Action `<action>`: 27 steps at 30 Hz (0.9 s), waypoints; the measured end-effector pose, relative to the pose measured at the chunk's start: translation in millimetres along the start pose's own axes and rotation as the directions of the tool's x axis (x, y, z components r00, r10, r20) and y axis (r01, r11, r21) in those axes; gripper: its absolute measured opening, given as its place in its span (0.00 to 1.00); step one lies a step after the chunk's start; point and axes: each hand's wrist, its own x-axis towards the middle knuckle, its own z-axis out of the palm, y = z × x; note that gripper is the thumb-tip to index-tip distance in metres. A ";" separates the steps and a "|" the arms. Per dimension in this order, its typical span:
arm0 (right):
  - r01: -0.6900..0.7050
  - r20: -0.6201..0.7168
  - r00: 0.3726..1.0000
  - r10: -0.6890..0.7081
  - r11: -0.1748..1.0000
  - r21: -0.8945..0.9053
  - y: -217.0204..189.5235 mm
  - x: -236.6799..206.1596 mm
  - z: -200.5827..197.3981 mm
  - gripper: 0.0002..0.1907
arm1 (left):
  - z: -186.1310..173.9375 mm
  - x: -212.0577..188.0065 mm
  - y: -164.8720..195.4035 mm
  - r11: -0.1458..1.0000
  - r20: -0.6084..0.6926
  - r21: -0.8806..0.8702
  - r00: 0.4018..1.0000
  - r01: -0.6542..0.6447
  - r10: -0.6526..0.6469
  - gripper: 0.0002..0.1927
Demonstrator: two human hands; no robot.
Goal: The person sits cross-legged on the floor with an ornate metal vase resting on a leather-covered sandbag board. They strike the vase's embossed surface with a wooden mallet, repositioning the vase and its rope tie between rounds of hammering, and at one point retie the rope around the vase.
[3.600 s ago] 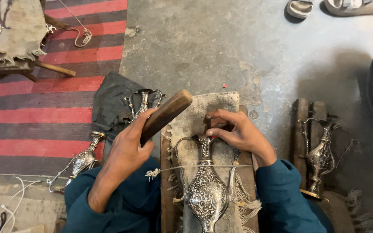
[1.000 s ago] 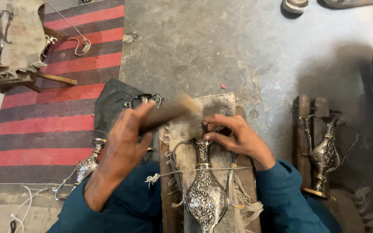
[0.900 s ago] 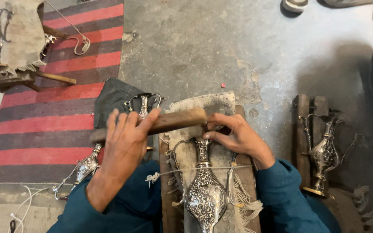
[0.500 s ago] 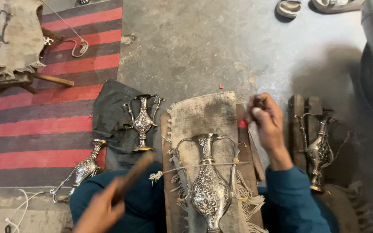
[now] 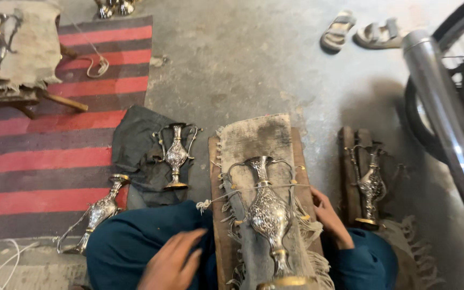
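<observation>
Your left hand [image 5: 172,263] hovers empty, fingers loosely spread, over your knee. Your right hand [image 5: 328,217] rests open beside the silver vase [image 5: 268,212], tied down on the cloth-covered board [image 5: 259,139].

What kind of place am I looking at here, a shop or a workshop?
Probably an informal floor-level metalcraft workshop. Several engraved silver vases lie around, one tied with string on a cloth-covered wooden board, another on a dark cloth. Bare concrete floor, striped rug, sandals.
</observation>
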 end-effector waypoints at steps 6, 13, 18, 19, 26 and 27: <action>0.138 0.030 0.989 -0.145 0.975 0.175 -35.4 -6.3 14.9 0.20 | -11.6 77.3 133.6 0.992 -0.054 -0.043 0.992 -0.118 0.116 0.23; 0.186 -0.094 0.980 -0.175 0.975 0.125 -75.5 -25.8 35.9 0.11 | 8.0 126.3 174.5 0.971 0.091 0.238 0.996 -0.026 0.004 0.35; 0.202 -0.179 0.967 -0.178 0.971 0.126 -78.4 -27.2 40.3 0.09 | 30.6 134.2 170.3 0.969 0.160 0.247 0.987 -0.015 -0.025 0.36; 0.207 -0.295 0.939 -0.178 0.976 0.071 -80.4 -26.0 40.2 0.08 | 32.3 133.6 168.6 0.969 0.146 0.244 0.989 -0.028 -0.008 0.37; 0.368 -0.512 0.759 -0.402 0.914 -0.173 -139.0 -17.9 0.2 0.05 | 26.9 119.7 154.2 0.960 0.097 0.200 0.979 -0.198 0.182 0.39; 0.355 -0.476 0.795 -0.376 0.925 -0.136 -147.8 -21.8 -5.5 0.06 | 24.8 112.7 151.3 0.948 0.097 0.221 0.973 -0.228 0.212 0.37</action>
